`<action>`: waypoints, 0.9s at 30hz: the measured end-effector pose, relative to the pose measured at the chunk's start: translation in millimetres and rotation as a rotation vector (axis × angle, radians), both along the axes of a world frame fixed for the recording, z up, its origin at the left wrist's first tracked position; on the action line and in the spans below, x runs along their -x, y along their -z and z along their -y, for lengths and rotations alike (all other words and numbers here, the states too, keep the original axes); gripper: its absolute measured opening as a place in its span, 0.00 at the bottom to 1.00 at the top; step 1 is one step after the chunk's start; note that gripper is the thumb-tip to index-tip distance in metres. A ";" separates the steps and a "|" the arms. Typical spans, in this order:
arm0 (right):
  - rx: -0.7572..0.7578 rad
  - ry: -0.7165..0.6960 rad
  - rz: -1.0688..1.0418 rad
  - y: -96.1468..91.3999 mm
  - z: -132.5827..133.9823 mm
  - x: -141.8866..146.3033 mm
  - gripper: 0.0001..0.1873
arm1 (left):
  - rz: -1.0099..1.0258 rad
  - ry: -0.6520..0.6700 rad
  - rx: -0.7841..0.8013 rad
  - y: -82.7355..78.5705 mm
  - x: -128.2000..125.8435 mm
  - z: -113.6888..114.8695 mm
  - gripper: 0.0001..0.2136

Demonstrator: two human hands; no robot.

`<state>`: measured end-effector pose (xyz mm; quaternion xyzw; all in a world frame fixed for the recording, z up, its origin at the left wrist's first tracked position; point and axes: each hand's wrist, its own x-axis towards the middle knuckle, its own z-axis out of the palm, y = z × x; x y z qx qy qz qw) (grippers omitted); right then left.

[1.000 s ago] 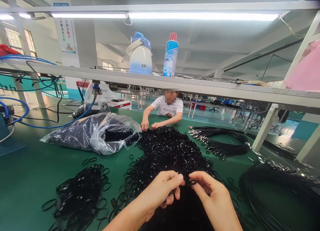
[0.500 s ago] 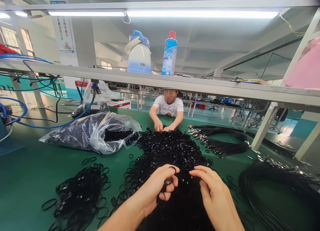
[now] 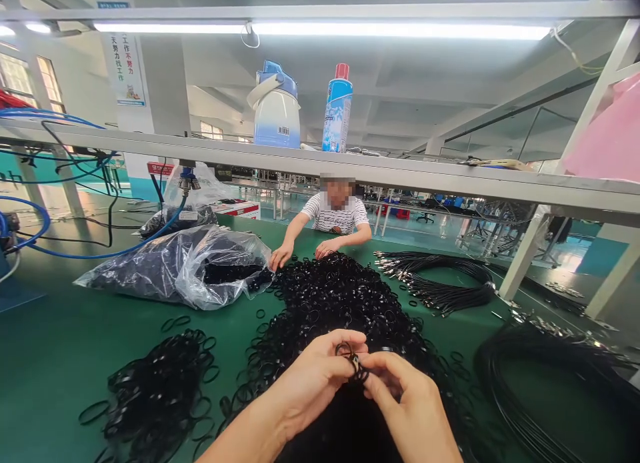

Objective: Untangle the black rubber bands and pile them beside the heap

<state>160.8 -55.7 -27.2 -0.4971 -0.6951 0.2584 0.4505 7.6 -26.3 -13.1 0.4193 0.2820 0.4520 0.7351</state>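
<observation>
My left hand [image 3: 313,379] and my right hand [image 3: 407,399] meet above a big heap of black elastic loops [image 3: 335,303] on the green table [image 3: 50,343]. Both pinch the same small black loop with a metal clasp [image 3: 353,359] between their fingertips. A smaller heap of black loops [image 3: 155,389] lies to the left of my left forearm.
A person in a striped shirt [image 3: 335,213] works across the table, hands on the far edge of the heap. A clear bag of black parts [image 3: 175,266] lies left. Bundled black cords [image 3: 435,279] and coiled cable [image 3: 550,383] lie right. A jug [image 3: 275,109] and spray can [image 3: 337,109] stand on the shelf.
My right hand has come in from the heap to meet my left hand, and both now pinch one loop. The person opposite has spread their hands apart.
</observation>
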 end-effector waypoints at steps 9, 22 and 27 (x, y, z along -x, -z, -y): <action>0.101 0.060 -0.009 -0.9 -3.9 -7.8 0.12 | -0.327 -0.168 -0.234 5.6 1.0 -6.4 0.15; 0.207 0.076 -0.283 4.9 -15.6 -20.5 0.14 | -0.640 -0.197 -0.404 -0.8 2.9 -5.4 0.10; 0.201 0.112 -0.260 1.3 -14.1 -22.2 0.15 | -0.665 -0.187 -0.472 1.0 3.0 -4.2 0.11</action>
